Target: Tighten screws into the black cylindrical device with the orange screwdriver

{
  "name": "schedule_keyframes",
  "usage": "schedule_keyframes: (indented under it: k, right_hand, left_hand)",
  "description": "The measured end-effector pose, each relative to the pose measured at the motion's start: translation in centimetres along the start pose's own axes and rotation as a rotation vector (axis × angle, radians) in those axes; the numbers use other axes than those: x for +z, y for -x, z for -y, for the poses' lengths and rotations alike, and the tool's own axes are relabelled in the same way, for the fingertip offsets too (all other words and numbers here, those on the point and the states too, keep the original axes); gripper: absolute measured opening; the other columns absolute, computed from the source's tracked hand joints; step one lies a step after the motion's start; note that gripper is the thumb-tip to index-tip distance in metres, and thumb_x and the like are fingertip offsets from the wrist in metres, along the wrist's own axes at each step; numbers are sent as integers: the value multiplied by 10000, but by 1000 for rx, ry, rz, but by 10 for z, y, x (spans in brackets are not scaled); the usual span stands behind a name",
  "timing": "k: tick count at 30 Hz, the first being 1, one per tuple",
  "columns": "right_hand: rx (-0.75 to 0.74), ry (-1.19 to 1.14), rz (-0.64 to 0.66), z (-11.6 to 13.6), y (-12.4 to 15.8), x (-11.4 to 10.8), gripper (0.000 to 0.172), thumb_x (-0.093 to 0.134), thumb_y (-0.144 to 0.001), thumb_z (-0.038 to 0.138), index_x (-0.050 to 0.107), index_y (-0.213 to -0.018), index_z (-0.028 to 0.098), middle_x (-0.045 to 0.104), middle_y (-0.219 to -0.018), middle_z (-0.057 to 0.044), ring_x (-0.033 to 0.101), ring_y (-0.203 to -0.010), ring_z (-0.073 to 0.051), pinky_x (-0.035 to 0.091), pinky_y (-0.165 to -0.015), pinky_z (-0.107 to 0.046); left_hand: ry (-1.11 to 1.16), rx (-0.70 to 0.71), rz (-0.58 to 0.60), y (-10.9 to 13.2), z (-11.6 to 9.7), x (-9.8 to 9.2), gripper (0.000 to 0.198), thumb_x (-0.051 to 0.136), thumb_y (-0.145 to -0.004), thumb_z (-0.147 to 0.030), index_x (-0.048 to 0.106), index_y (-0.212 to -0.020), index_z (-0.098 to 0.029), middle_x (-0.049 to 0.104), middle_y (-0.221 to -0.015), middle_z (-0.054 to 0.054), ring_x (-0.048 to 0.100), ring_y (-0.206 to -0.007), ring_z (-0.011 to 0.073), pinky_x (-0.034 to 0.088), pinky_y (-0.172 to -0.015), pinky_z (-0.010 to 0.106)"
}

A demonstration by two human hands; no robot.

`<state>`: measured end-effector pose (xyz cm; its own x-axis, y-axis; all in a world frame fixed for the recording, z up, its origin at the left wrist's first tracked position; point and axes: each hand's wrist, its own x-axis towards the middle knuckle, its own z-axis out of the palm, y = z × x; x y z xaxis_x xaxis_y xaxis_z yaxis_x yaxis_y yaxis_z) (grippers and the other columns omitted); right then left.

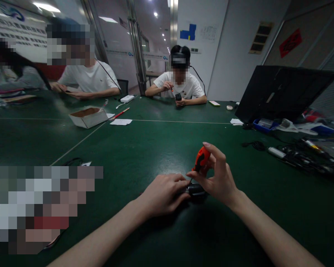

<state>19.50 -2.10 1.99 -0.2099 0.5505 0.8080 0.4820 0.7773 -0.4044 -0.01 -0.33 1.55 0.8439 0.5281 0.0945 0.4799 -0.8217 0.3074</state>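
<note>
In the head view, my right hand [221,180] is closed around the orange and black handle of a screwdriver [202,158]. The handle points up and its thin shaft slants down to a small black object [197,190]. Lying on the green table, that glossy object is gripped by my left hand [164,193], whose fingers cover its left part. The tip of the screwdriver is at the object's top, near my left fingertips; whether it sits in a screw I cannot tell. What kind of object it is does not show.
A white open box [89,118], a red pencil-like stick [119,113] and paper slips [121,122] lie across the table [156,144]. On the right stand a black monitor [281,92] and tangled cables [303,157]. Several people sit opposite and left; one holds a small black item [178,97].
</note>
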Motion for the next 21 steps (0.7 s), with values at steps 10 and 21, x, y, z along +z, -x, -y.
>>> schedule_keyframes:
  k: [10,21]
  right_hand:
    - [54,-27,20,4,-2,-1,742,582,-858,128,197,-1469,296,599,-796,27,593,-563,-106,533,-470,-226]
    - [9,-34,50,4,-2,-3,727,533,-887,134,164,-1491,299,621,-958,-40,615,-640,-117,536,-500,-235]
  left_hand:
    - [11,-3,-2,0,0,0,206,517,-936,-265,649,-1068,-178,651,-1027,86,635,-845,220,519,-708,309]
    - [-25,16,7,-1,1,0,200,516,-939,-269,640,-1072,-186,652,-1028,83,634,-823,212,501,-671,288]
